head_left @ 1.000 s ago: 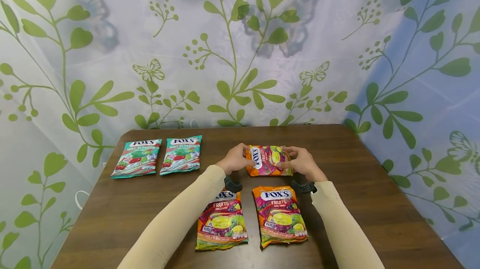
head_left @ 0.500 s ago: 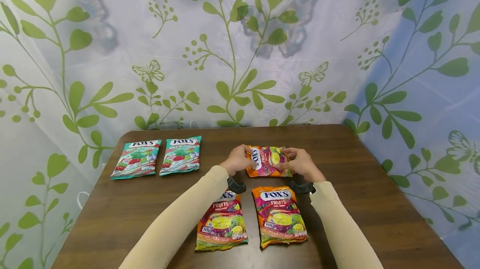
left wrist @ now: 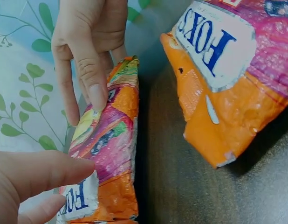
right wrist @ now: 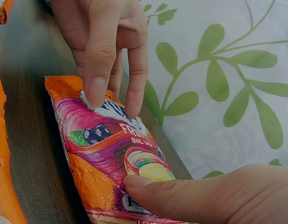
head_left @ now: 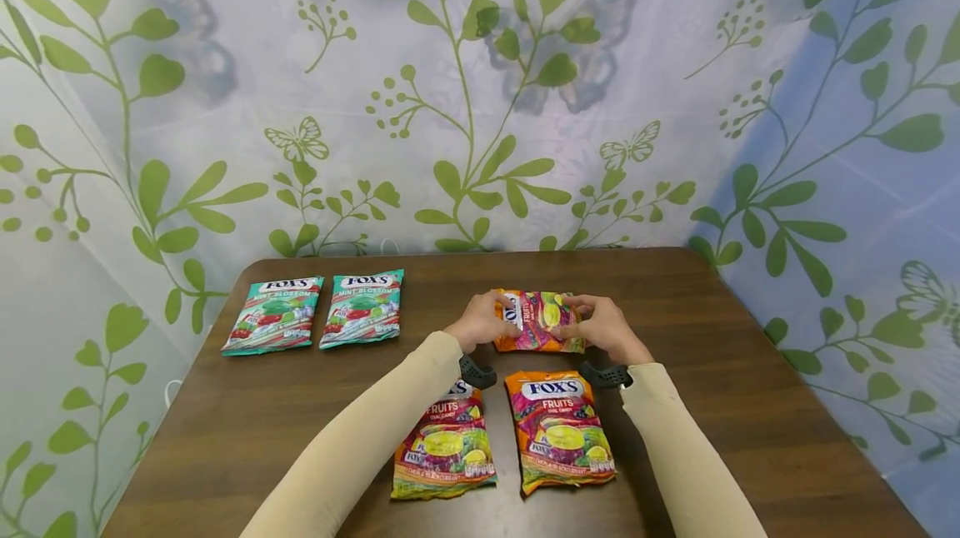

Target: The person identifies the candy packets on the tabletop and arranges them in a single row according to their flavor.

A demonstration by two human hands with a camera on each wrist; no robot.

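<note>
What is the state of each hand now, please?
Left hand: holding the sideways orange candy bag by its FOX'S end.
Right hand: holding the same bag by its opposite end.

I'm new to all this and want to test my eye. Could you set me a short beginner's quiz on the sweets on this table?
1. How many Fox's Mint Blossom bags lie on the table?
2. True or false: the sideways Fox's Fruits bag lies nearer the leafy backdrop than the other two Fox's Fruits bags do.
3. What do the left grip and the right grip both touch?
A) a Mint Blossom bag
B) the sideways Fox's Fruits bag
C) the leafy backdrop

Key: 1. Two. 2. True. 3. B.
</note>
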